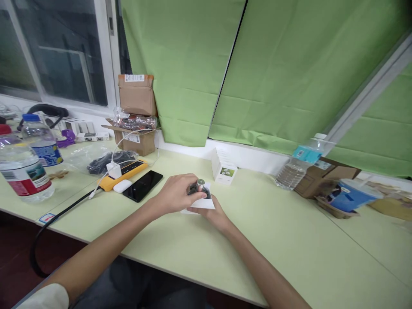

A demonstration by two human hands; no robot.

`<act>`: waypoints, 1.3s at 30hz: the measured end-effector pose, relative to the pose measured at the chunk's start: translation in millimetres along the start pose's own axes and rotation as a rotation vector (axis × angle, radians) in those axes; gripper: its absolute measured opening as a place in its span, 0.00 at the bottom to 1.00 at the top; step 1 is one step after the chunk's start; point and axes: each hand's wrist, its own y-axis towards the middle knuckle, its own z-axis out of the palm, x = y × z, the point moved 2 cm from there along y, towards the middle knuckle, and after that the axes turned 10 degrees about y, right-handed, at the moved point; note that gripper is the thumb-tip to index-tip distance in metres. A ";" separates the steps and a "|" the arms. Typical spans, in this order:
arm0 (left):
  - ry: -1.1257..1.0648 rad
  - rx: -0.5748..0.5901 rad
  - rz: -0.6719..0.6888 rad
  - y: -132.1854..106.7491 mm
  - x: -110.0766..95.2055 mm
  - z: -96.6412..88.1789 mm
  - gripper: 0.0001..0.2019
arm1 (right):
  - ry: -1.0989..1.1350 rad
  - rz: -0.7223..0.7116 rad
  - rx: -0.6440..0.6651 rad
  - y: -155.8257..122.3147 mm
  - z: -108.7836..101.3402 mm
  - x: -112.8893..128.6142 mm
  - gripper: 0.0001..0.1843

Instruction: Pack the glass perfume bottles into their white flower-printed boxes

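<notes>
My left hand (177, 193) is curled over a small white box (202, 203) at the middle of the pale green table, its thumb and fingers pinching a small dark and silver metal object (198, 186) at the box's top. My right hand (215, 213) sits under and behind the box, gripping it from below; most of its fingers are hidden by the box and the left hand.
A stack of small white boxes (223, 168) stands just behind my hands. To the left lie a black phone (143, 185), a white case (122, 186) and a yellow power strip (124, 172). Water bottles stand at far left (22, 167) and right (298, 163). Cardboard boxes (137, 128) line the windowsill.
</notes>
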 end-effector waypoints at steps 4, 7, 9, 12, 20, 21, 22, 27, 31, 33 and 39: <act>-0.032 0.064 -0.067 8.7 0.3 -0.7 0.13 | -0.005 0.078 -0.010 2.1 0.9 1.9 0.22; -0.030 0.092 -0.076 14.3 -0.3 1.4 0.10 | -0.028 0.109 -0.046 2.8 -0.2 2.0 0.22; -0.088 0.073 -0.081 14.7 1.6 5.9 0.07 | -0.044 0.117 -0.067 2.4 -1.2 2.1 0.23; -0.263 -0.022 -0.075 9.6 8.9 16.6 0.15 | -0.059 0.108 -0.065 1.1 -1.7 3.5 0.25; -0.361 -0.223 0.107 -1.3 26.3 34.9 0.15 | 0.018 0.045 -0.011 0.7 -0.3 2.1 0.28; -0.360 -0.241 0.135 -0.8 26.6 34.3 0.14 | 0.023 0.044 -0.007 1.0 -0.6 1.1 0.28; -0.363 -0.255 0.159 -0.2 26.7 33.4 0.14 | 0.021 0.048 -0.007 1.4 -1.2 0.2 0.28; -0.346 -0.274 0.214 2.2 23.1 28.1 0.12 | -0.032 0.053 -0.034 3.5 -4.7 -2.5 0.28; -0.357 -0.259 0.213 3.1 21.7 26.9 0.11 | -0.057 0.035 -0.019 5.2 -6.0 -4.1 0.27; -0.373 -0.252 0.202 3.7 23.2 28.3 0.11 | -0.067 0.037 -0.030 6.2 -7.2 -6.0 0.26; -0.373 -0.175 0.257 5.1 27.0 32.2 0.09 | -0.095 0.066 -0.068 6.7 -8.5 -6.2 0.29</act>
